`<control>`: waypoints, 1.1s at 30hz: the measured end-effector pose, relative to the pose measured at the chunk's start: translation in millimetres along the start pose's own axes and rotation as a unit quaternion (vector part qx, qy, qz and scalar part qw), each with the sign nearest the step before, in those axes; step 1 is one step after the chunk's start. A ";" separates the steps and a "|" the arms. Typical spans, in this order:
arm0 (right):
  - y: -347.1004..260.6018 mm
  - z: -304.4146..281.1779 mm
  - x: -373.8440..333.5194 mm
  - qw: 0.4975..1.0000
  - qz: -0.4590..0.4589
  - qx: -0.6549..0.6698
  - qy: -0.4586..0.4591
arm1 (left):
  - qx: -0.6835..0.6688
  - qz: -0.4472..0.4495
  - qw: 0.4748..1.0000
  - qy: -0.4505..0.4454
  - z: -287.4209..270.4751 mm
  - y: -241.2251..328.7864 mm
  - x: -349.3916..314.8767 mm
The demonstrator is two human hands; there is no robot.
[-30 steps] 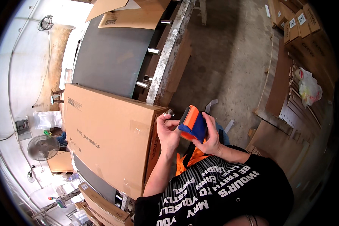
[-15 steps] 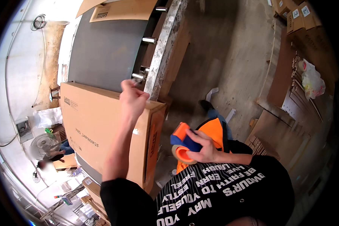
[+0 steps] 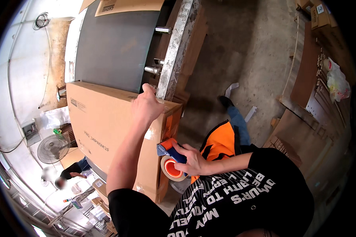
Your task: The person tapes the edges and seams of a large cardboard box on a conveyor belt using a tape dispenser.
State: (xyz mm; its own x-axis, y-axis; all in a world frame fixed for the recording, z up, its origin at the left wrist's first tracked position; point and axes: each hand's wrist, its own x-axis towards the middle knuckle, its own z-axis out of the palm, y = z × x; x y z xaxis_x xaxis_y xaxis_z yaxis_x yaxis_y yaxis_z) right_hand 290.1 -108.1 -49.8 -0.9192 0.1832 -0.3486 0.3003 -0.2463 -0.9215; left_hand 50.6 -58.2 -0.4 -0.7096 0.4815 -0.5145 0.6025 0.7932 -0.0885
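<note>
A large brown cardboard box [image 3: 103, 122] lies on the belt at my left. My left hand [image 3: 148, 106] is over its far right corner with the fingers curled in; whatever they grip is hidden. In my right hand [image 3: 194, 161] is a blue and orange tape dispenser [image 3: 173, 151], with a tape roll [image 3: 172, 168] on an orange hub. The dispenser's head is right beside the box's right side, where pieces of clear tape shine; whether it touches the cardboard I cannot tell.
Beyond the box runs a dark conveyor belt [image 3: 112, 51] with a scuffed metal rail [image 3: 176, 55]. A fan [image 3: 53, 149] and another person [image 3: 73, 170] are at the left. Stacked cartons [image 3: 322, 17] and a plastic bag [image 3: 338, 83] are at the right.
My right hand has brought the tape dispenser leftward to the box's side. My left hand has shifted slightly right, staying at the far corner. The view has shifted a little.
</note>
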 end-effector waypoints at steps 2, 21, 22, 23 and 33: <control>-0.1 1.1 -1.3 1.000 0.001 -0.004 0.004 | 0.136 0.090 0.979 0.124 1.2 -8.5 -3.9; 41.1 110.7 -57.7 0.994 -0.079 -0.045 0.064 | 0.294 0.597 0.723 0.185 69.8 -84.0 -91.0; 60.3 136.4 -69.7 0.996 -0.071 -0.044 -0.002 | 0.302 0.595 0.726 0.169 75.4 -97.4 -106.2; 79.1 165.6 -83.8 0.995 -0.063 -0.043 -0.070 | 0.309 0.590 0.730 0.152 83.9 -111.6 -121.7; 127.5 299.0 -158.4 0.990 -0.078 -0.067 0.098 | 0.362 0.601 0.701 0.126 191.3 -232.3 -273.5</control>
State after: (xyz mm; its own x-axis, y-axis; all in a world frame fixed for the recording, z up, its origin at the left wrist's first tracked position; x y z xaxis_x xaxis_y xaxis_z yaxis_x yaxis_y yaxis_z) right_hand 397.9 -453.1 -60.8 -0.8941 0.3936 -0.2138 0.2010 -0.0739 -0.9768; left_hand 174.6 -445.5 -2.2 0.4830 0.7634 -0.4288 0.7840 -0.5952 -0.1766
